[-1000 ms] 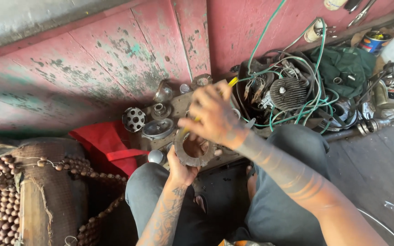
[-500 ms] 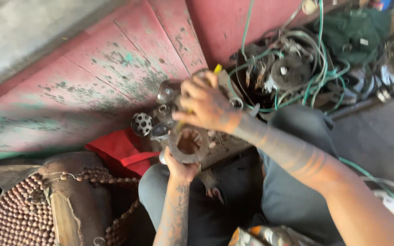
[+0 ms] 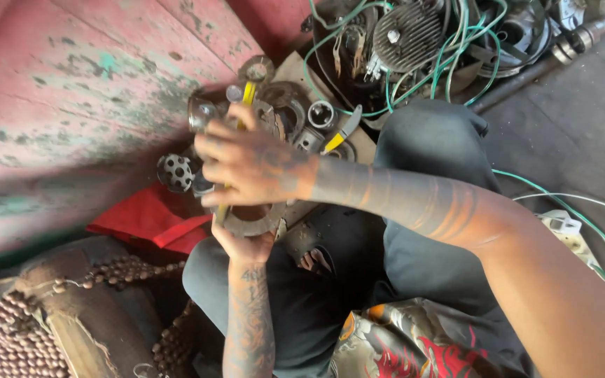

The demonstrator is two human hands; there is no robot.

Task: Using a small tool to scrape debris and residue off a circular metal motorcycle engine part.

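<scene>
Ring [image 3: 250, 222], round metal, gripped from below by left hand [image 3: 243, 246]; right hand [image 3: 253, 168] at 12 o'clock clasps yellow-handled tool [image 3: 246, 98].

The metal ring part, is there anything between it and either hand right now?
Nothing visible. The left hand grips the metal ring part from below, and the right hand lies directly over its top, holding a yellow-handled tool. Where that tool's tip sits is hidden under the right hand.

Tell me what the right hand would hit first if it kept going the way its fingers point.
The right hand points left across the parts pile. First in line looks like the round perforated metal part, then the worn red wall; depth is unclear.
</scene>
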